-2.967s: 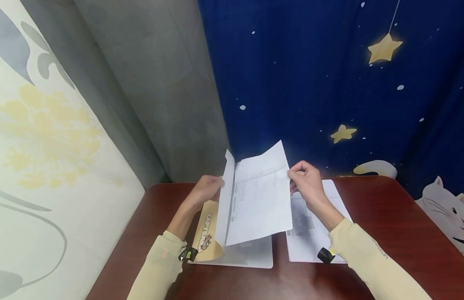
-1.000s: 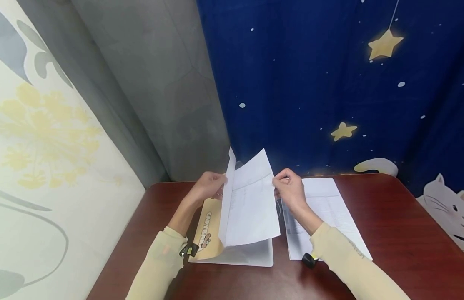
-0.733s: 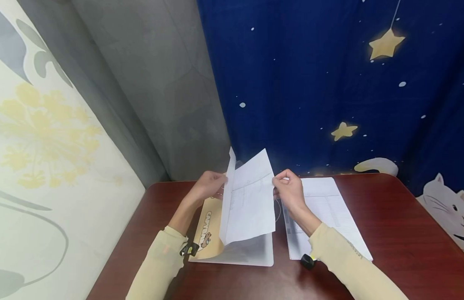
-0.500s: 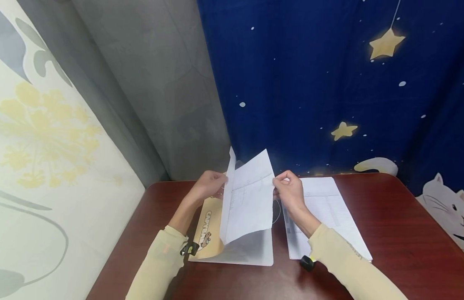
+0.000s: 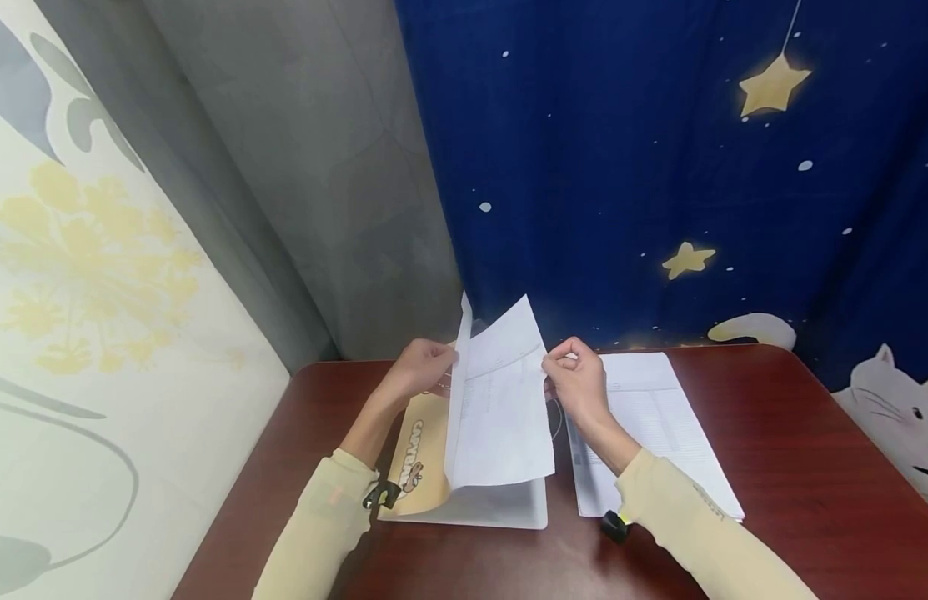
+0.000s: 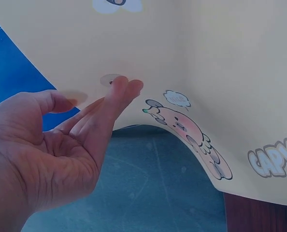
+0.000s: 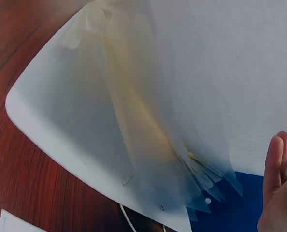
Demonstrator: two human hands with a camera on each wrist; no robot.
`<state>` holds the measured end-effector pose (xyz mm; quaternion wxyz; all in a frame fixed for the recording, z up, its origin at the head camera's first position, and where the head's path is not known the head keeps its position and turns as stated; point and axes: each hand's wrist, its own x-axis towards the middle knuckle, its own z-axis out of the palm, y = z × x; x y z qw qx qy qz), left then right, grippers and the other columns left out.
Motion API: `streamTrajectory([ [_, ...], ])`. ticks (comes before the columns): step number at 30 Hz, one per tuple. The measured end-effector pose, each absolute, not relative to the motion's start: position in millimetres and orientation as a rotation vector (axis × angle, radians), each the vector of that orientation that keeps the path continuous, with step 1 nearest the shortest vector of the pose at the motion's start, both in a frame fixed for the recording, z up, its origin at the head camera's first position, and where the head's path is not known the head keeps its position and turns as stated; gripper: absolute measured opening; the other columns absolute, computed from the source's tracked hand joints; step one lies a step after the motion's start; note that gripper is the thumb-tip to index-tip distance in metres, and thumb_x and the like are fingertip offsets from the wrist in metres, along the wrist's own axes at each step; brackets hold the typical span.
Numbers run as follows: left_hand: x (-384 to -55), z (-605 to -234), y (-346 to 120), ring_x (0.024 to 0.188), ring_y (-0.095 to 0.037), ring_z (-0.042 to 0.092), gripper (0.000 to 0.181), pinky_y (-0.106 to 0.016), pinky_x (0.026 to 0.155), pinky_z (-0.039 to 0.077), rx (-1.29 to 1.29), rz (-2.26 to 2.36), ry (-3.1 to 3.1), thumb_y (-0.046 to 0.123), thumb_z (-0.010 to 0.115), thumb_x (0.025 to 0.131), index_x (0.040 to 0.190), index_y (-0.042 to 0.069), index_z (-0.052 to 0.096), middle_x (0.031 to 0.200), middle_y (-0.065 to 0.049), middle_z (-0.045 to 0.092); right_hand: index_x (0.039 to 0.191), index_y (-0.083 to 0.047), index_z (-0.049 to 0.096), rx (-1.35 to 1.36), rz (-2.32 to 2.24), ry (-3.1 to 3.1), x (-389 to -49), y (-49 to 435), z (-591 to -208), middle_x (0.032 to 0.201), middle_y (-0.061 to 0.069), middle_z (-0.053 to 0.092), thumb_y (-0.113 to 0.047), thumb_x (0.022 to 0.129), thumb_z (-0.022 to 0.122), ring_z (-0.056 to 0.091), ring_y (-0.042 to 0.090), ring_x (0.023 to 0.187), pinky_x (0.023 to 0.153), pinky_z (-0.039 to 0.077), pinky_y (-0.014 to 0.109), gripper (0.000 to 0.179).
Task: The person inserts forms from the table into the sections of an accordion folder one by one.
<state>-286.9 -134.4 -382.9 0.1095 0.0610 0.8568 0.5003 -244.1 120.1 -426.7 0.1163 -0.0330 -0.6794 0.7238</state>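
Observation:
My left hand (image 5: 418, 368) pinches the edge of a cream folder cover (image 5: 417, 454) with capybara pictures and lettering. The cover stands partly lifted, its white inside facing right. My right hand (image 5: 582, 385) pinches the right edge of a white printed sheet of paper (image 5: 504, 425), raised over the folder and bending slightly. Below it lies the folder's pale base (image 5: 509, 512). In the right wrist view, translucent pleated pockets (image 7: 148, 130) fan out beneath the paper. The left wrist view shows the cover's outside, with my left hand's (image 6: 61, 150) fingers against it.
Right of the folder, a stack of printed papers (image 5: 662, 433) lies on the dark red table (image 5: 794, 467), partly under my right forearm. A thin white cord (image 5: 559, 421) loops out beside the folder. Grey and blue curtains (image 5: 584, 183) hang behind the table.
Since three seconds ago, my right hand has moved left with the sheet's edge, bringing it closer to the cover. Over the last half second, the sheet's lower right corner has swung slightly right and down.

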Motion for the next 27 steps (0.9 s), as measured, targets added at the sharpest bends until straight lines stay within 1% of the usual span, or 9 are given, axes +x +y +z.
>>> streamTrajectory([
  [7,-287,-381,-132,0.087,-0.025,0.077,0.032,-0.035,0.073,0.066,0.179,1.475,2.524,0.020,0.055,0.101,0.112,-0.002,0.076,0.107,-0.019,0.077,0.098,-0.005,0.056,-0.172,2.255,-1.915,-246,118,-427,0.057,-0.009,0.062,0.001,0.095,0.059,0.060,0.007,0.053,0.054,0.057,0.024,0.007],
  [14,-287,-380,-131,0.085,-0.024,0.077,0.033,-0.035,0.073,0.066,0.180,1.465,2.532,0.020,0.055,0.101,0.111,-0.003,0.076,0.105,-0.019,0.076,0.096,-0.005,0.056,-0.125,2.239,-1.945,-245,114,-424,0.057,-0.008,0.064,0.002,0.095,0.058,0.060,0.007,0.051,0.053,0.056,0.024,0.007],
  [21,-287,-380,-131,0.085,-0.024,0.077,0.032,-0.035,0.072,0.066,0.190,1.468,2.529,0.020,0.055,0.102,0.108,-0.002,0.077,0.105,-0.019,0.076,0.095,-0.006,0.057,-0.119,2.210,-1.979,-246,107,-428,0.058,-0.008,0.066,0.001,0.095,0.058,0.061,0.007,0.052,0.055,0.057,0.023,0.007],
  [27,-287,-381,-131,0.086,-0.025,0.076,0.033,-0.035,0.072,0.066,0.193,1.452,2.537,0.021,0.055,0.103,0.111,-0.003,0.076,0.107,-0.019,0.075,0.097,-0.004,0.056,-0.117,2.233,-1.959,-248,101,-433,0.060,-0.006,0.067,0.002,0.095,0.058,0.061,0.007,0.052,0.054,0.057,0.023,0.006],
])
